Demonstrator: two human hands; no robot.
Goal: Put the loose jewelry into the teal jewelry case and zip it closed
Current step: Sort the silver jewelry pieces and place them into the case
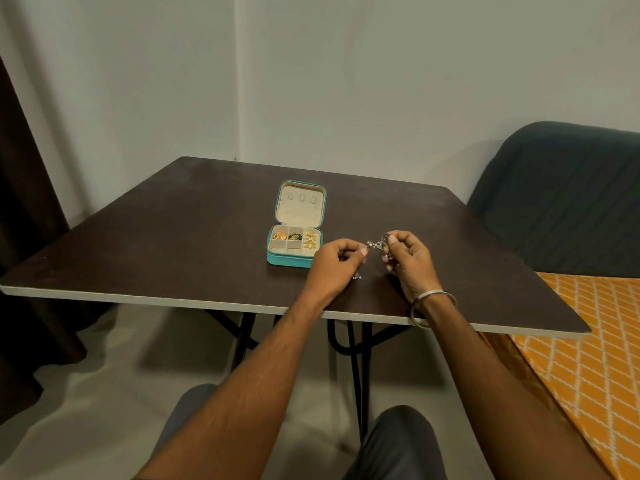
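You've got a teal zip-around jewelry case (293, 259) with beige lining, dark brown tabletop (173, 237), and orange cloth with white lattice pattern (581, 358).

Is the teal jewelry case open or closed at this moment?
Open. The teal jewelry case has its lid laid back flat on the table, and the compartments with jewelry inside are visible.

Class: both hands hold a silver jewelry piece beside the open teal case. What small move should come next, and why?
Probably carry the silver piece left to the case and lower it into a bare front compartment; the lid is open, and the back compartments already look filled.
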